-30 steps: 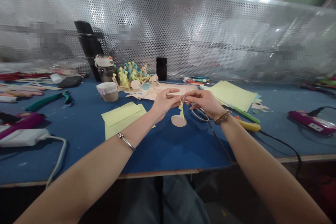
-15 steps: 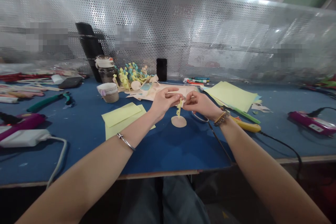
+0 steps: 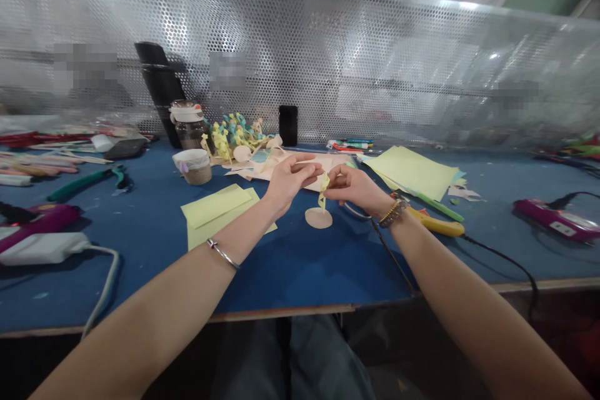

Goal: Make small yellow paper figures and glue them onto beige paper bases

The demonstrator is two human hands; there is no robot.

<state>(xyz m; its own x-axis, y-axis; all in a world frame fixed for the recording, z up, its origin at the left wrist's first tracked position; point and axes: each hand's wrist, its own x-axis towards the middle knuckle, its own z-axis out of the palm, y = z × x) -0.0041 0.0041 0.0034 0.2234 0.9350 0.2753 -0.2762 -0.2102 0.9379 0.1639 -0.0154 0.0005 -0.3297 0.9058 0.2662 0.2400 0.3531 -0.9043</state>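
Observation:
A small paper ornament stands upright on the blue table: a twisted yellow paper strip [image 3: 322,201] rises from a round pale disc base [image 3: 319,218]. My right hand [image 3: 350,187] pinches the top of the yellow strip between thumb and fingertips. Just left of it, my left hand [image 3: 291,182] hovers with fingers stretched toward the strip, a small gap between; nothing shows in it. Behind both hands lie pale pink paper sheets [image 3: 267,169]. The exact contact of the right fingertips is partly hidden.
Yellow-green paper lies at left [image 3: 220,211] and as a stack at right [image 3: 412,169]. A yellow-handled corded tool [image 3: 438,224] is beside my right wrist. Finished-looking yellow and blue paper ornaments [image 3: 237,134], a paper-lined cup [image 3: 193,166] and a phone [image 3: 288,125] stand behind.
My left fingers have drawn slightly back from the top of the yellow strip. My right fingers have closed on it, and its top now tilts a little right.

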